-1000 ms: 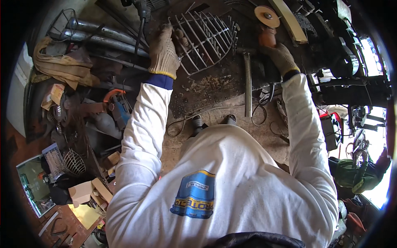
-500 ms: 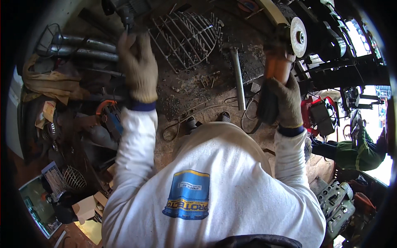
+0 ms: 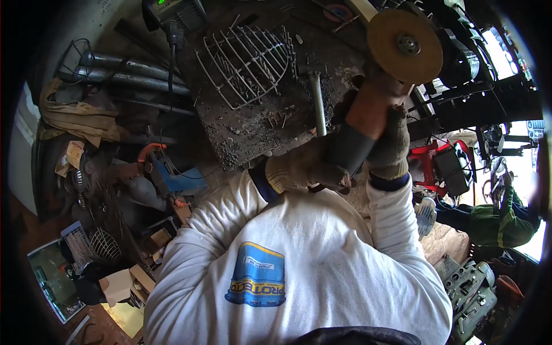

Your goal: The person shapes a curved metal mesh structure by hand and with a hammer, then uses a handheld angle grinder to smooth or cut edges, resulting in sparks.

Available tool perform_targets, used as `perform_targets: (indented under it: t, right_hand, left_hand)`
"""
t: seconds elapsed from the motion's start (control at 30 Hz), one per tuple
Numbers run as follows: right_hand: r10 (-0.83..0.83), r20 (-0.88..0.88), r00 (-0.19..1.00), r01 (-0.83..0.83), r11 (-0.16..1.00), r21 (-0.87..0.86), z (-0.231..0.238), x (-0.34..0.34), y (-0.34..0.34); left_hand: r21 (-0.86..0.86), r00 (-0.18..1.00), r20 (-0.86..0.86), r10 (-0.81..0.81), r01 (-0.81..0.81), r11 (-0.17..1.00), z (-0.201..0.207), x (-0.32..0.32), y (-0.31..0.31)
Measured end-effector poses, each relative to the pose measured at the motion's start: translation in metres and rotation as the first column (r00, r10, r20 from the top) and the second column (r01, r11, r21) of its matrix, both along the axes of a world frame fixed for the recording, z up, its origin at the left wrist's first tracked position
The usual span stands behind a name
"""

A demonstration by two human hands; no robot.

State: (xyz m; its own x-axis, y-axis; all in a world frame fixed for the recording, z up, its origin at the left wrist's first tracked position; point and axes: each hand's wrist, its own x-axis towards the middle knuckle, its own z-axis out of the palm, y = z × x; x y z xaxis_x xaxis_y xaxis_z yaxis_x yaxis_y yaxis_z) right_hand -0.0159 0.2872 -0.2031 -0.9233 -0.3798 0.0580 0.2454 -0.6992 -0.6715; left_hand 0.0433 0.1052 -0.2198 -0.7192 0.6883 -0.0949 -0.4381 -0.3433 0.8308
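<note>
One angle grinder, disc mounted, fills the curled left hand and right hand; one barred metal cage, already joined, lies untouched.

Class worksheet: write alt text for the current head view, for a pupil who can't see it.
The gloved right hand grips an orange-and-black angle grinder with a tan disc; the gloved left hand is at its rear end. On a dark worktop lie a curved grille of metal rods and a hammer.
</note>
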Motion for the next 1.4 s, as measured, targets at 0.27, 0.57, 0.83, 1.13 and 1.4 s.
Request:
perform_targets:
  t: [0.27, 0.57, 0.83, 1.13, 1.4]
  right_hand:
    - [0.068, -0.053, 0.996, -0.07, 0.997, -0.035, -0.048, -0.029, 0.009]
    - [0.121, -0.002, 0.993, -0.12, 0.986, 0.119, -0.029, -0.034, 0.006]
    - [0.026, 0.008, 1.0, -0.027, 0.964, 0.264, -0.005, -0.033, -0.006]
    - [0.269, 0.048, 0.962, -0.272, 0.96, 0.075, -0.009, -0.036, 0.003]
    - [0.286, -0.034, 0.958, -0.272, 0.937, 0.22, -0.012, -0.035, -0.008]
  left_hand:
    - [-0.557, 0.767, -0.576, 0.283, -0.622, 0.551, 0.026, -0.003, 0.028]
    - [-0.3, 0.709, -0.476, 0.52, -0.687, 0.662, -0.029, -0.004, 0.052]
    - [-0.277, 0.688, -0.476, 0.547, -0.708, 0.65, -0.011, -0.01, 0.052]
    - [-0.332, 0.732, -0.517, 0.445, -0.65, 0.684, -0.021, 0.005, 0.037]
    - [-0.214, 0.757, -0.461, 0.464, -0.601, 0.77, -0.025, 0.008, 0.018]
